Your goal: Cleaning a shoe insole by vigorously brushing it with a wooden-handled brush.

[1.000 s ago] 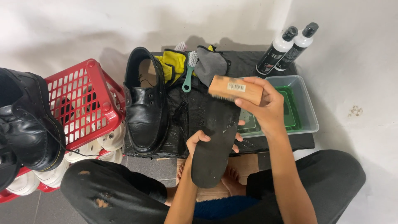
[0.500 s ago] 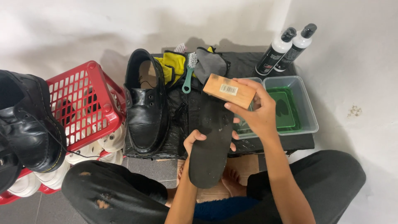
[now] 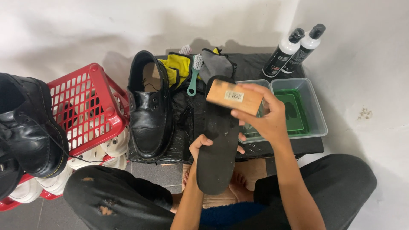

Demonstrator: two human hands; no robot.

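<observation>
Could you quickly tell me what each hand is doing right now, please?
Left hand: closed on the black insole, gripping from beneath.
Right hand: closed on the wooden brush.

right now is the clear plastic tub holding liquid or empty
Holding liquid: the clear plastic tub shows a shallow green pool across its bottom. Its depth cannot be told.

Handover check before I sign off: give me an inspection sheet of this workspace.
Surface: low black mat on the floor, by a white wall.
Job's things: black insole, held upright; wooden brush against its upper end.
Clutter: black shoe, green-handled brush, yellow cloth, grey cloth, clear tub of green liquid, two spray bottles.
Hands: left hand grips insole; right hand grips wooden brush.
Cables: nothing seen.
Surroundings: red basket, black boot, white shoes.
</observation>
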